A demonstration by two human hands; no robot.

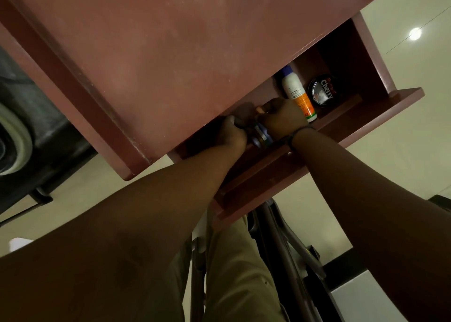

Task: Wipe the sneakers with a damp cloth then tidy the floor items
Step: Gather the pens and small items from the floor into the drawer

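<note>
1. Shoe-care items sit in the open drawer [366, 112] under the bench [170, 53]: a white spray can [299, 95] and a polish tin [322, 91].
2. Both arms reach straight in.
3. Left hand [231, 131] curls on something dark.
4. Right hand [283, 119] curls over stacked round tins [261, 136].

So there's a reddish-brown wooden table [151, 53] with its open wooden drawer [317, 136] pulled out toward the person. Inside the drawer, at the right end, a round black polish tin marked "Cherry" [323, 92] lies just beside a white-and-orange spray can [299, 95], which is on its left. Further left in the drawer, both hands are reaching in: the left hand [231, 132] and the right hand [283, 119] sit on either side of a stack of small round tins [262, 136]. Below the drawer front is a metal-framed chair [280, 248] on the pale tiled floor [402, 126].
</note>
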